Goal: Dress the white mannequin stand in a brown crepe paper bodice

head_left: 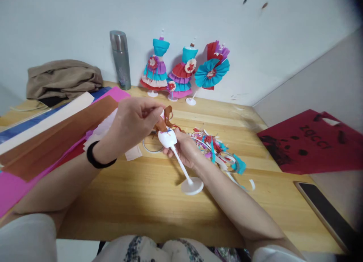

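Note:
A small white mannequin on a stand leans tilted in front of me, its round base low on the right. Brown paper is wrapped about its upper body, with a loose curl sticking up. My left hand, a black band at its wrist, is closed in a pinch on the brown paper near the mannequin's top. From the right, my right hand reaches behind the mannequin, its fingers closed around the body. The left hand partly hides the mannequin's upper part.
Coloured paper sheets lie at left, near a brown cloth and a flask. Several dressed mannequins stand by the wall. Paper scraps lie beyond my right forearm; a red bag and phone are at right.

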{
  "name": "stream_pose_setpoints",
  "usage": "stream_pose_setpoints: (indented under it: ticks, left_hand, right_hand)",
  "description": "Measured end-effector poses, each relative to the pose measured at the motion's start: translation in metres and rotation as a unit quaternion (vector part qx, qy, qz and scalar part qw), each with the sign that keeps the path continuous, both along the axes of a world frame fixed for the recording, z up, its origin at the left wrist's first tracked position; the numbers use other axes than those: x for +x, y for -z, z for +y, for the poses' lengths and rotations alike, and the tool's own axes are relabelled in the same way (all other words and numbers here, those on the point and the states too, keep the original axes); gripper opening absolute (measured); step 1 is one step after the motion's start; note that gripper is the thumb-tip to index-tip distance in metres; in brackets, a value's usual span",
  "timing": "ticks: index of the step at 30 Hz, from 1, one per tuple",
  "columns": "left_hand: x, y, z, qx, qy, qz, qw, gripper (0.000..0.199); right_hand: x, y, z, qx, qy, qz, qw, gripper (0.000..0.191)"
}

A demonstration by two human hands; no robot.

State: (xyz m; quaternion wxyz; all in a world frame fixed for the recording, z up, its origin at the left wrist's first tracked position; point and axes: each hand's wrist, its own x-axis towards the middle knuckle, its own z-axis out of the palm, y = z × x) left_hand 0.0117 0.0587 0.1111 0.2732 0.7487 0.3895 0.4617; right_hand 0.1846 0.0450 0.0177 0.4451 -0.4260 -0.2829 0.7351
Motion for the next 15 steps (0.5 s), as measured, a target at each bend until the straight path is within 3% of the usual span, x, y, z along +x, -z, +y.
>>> stream_pose_setpoints:
  ticks: [3,6,9,12,15]
  left_hand:
    - [-0.006,-0.008,0.0,0.008,-0.012,-0.002,1.0,0.018]
    - [-0.007,-0.011,-0.003,-0.009,0.009,-0.01,1.0,0.009]
    - [-0.007,-0.015,-0.008,-0.013,0.033,0.022,0.999,0.016]
    - [-0.008,-0.019,-0.015,-0.008,0.032,0.076,0.997,0.019]
    - [-0.008,-0.021,-0.019,0.025,0.042,0.112,0.993,0.024]
  right_hand:
    - [0.0,0.004,0.0,-0.007,-0.052,0.013,0.999,0.034]
    - [0.002,0.009,-0.003,0.017,-0.134,0.017,0.991,0.014]
    - [0.004,0.012,-0.008,0.048,-0.226,-0.03,0.973,0.02]
    - [0.008,0.01,-0.014,0.1,-0.3,-0.118,0.941,0.031]
    - [0.013,0.003,-0.017,0.151,-0.387,-0.204,0.886,0.038]
